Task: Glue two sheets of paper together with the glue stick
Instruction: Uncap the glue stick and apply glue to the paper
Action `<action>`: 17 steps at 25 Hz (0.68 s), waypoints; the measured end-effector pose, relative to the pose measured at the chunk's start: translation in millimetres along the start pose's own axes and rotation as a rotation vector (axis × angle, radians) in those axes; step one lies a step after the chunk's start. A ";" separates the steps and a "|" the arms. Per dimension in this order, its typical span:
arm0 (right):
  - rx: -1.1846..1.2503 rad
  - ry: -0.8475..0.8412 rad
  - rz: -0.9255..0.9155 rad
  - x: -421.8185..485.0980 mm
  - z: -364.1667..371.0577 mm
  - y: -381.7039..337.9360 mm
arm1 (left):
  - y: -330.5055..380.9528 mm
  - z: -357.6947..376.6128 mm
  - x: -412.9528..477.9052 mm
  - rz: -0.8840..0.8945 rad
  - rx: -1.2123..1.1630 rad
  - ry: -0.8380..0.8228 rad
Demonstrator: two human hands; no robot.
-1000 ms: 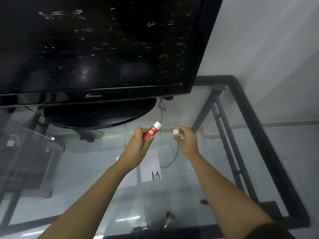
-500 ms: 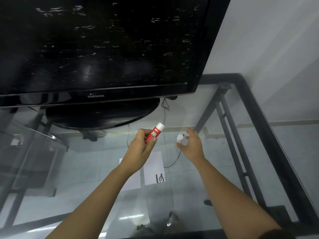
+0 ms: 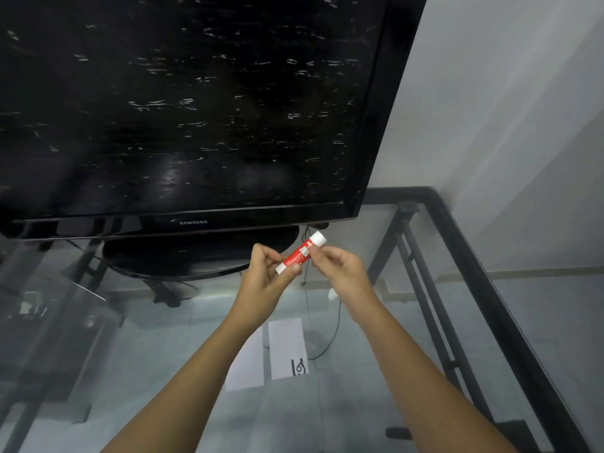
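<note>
A red glue stick [image 3: 299,255] with a white uncapped end is held tilted above the glass table, white end up and to the right. My left hand [image 3: 264,276] grips its lower end. The fingers of my right hand [image 3: 340,269] pinch its upper part. A small white cap [image 3: 332,294] lies on the glass just under my right wrist. Two white sheets lie side by side on the glass below my hands: a plain left sheet [image 3: 246,367], partly hidden by my left forearm, and a right sheet [image 3: 286,341] with a black mark at its near end.
A large black television [image 3: 196,109] on an oval stand [image 3: 183,259] fills the back of the table, close behind my hands. The glass table's black metal frame [image 3: 474,256] runs along the right side by a white wall. A thin black cable [image 3: 330,338] shows beside the sheets.
My right hand has let go of the white cap, which now lies on the glass, and has moved left onto the glue stick. The stick has risen a little.
</note>
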State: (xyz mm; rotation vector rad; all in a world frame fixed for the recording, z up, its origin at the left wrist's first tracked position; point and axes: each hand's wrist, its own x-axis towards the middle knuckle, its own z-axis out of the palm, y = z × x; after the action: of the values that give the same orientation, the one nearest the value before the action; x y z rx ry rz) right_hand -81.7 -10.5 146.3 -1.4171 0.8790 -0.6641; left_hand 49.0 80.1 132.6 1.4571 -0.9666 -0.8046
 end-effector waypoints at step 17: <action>0.081 0.060 0.005 -13.4 14.8 -10.1 | 4.7 -6.0 -15.6 -0.158 -0.195 -0.038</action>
State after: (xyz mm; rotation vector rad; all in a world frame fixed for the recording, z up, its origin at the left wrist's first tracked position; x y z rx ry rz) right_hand -75.4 8.0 157.1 -1.3281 0.8926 -0.7330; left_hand 47.2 96.8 137.3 1.3639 -0.7847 -1.0163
